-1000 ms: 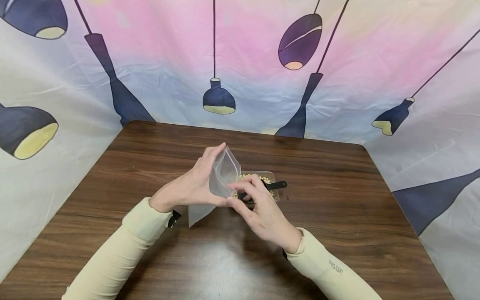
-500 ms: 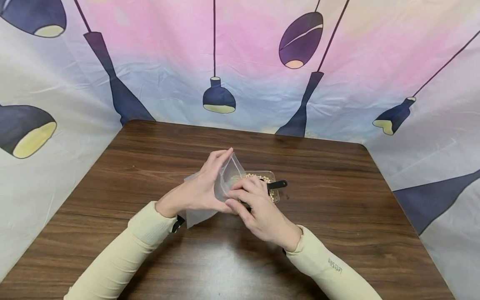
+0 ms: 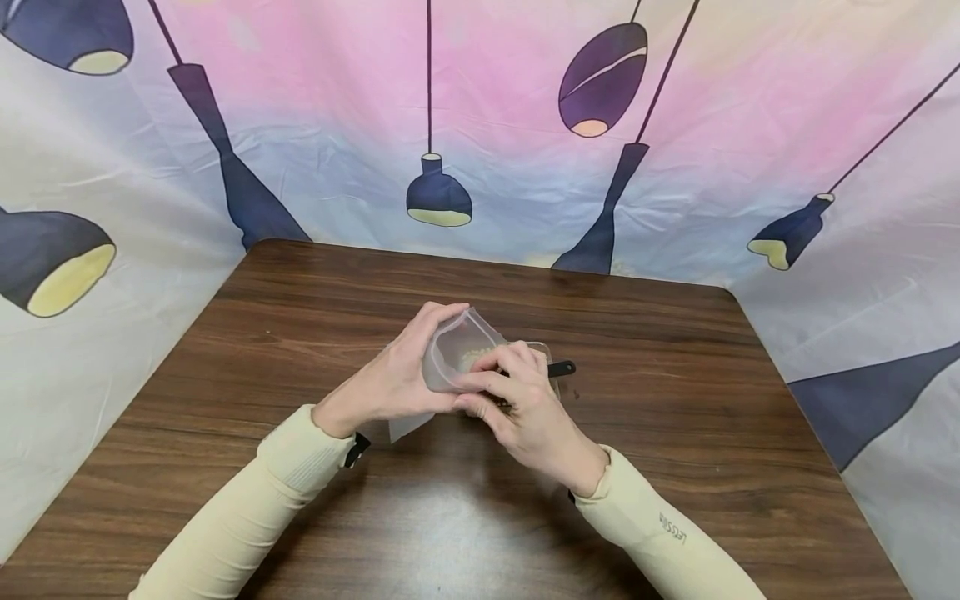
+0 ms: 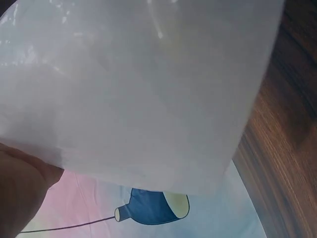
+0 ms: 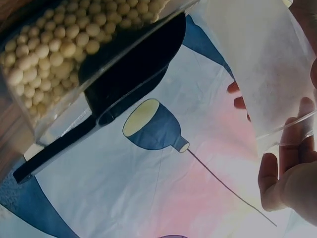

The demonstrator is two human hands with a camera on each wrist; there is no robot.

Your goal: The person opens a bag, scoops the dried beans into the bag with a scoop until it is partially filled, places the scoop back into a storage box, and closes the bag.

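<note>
A translucent zip bag point(image 3: 450, 354) is held tilted with its mouth spread wide, and pale beans point(image 3: 476, 358) show inside it. My left hand point(image 3: 393, 371) grips the bag from the left, thumb below and fingers along the top. At the near side of the mouth, my right hand point(image 3: 521, 408) pinches the rim between thumb and fingers. The bag's frosted side point(image 4: 148, 99) fills most of the left wrist view. Behind my right hand sits a clear container of round beige beans point(image 5: 64, 44), with a black scoop point(image 5: 133, 64) in it; the head view shows mainly its handle point(image 3: 562, 368).
Brown wood-patterned table point(image 3: 660, 400) spreads around the hands. A small dark speck point(image 3: 576, 393) lies right of the container. A fabric backdrop with printed lamps point(image 3: 439, 196) hangs behind the table.
The bag's mouth has shifted slightly right and spread wider, with both hands on it. Beans inside the bag now show more clearly, and the container is more covered.
</note>
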